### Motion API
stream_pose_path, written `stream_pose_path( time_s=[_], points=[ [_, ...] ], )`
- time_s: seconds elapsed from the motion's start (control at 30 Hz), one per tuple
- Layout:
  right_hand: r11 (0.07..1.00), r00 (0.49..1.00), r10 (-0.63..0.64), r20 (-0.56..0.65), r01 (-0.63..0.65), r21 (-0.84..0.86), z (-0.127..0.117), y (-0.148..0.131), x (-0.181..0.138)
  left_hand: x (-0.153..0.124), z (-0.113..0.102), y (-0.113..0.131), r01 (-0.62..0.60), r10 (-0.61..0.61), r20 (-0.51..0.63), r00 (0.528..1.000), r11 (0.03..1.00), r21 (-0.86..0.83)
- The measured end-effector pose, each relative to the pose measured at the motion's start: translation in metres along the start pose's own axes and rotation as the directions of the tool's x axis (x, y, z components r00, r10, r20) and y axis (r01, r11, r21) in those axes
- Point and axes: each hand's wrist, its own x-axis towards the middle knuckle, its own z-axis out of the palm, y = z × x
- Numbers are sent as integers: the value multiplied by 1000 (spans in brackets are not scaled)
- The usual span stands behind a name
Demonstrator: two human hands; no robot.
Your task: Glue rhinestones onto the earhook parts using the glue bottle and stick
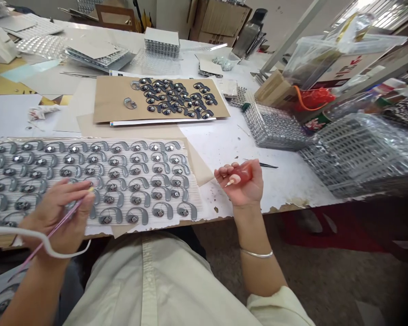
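My left hand (59,213) is closed around a thin pink stick (63,220) with a pale tip, above the left part of a ribbed white sheet (197,199). Rows of grey ear-hook earphone parts (136,184) lie on that sheet, each with a round metallic piece. Some of them are hidden under my left hand. Off the sheet's right side, my right hand (246,194) is turned palm up, fingers curled round a small red squeeze bottle (246,172). Its fine nozzle points left, toward the sheet. A white cable (37,236) passes across my left wrist.
Behind the sheet, a brown cardboard (115,97) carries many dark ear-hook parts and a couple of grey ones. Black tweezers (268,165) lie beyond my right hand. Stacked clear plastic trays (275,124) and a plastic-wrapped stack (353,154) stand at the right.
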Motion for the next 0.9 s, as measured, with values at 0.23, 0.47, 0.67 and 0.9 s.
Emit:
stream_pose_path(
  time_s=[0.23,0.47,0.67,0.9],
  points=[
    [988,999,17,33,-22,155,-19,27,-19,7,69,80,-191,298,414,860,941,-280],
    [991,999,-27,43,21,129,-22,31,-23,-15,107,98,-372,248,715,654,928,18],
    [975,1000,17,8,-19,223,-18,32,-27,-21,122,107,-396,93,792,604,897,197],
    [974,1000,20,-17,-16,226,-18,31,-29,-20,118,107,-395,79,808,584,897,198]
  ],
)
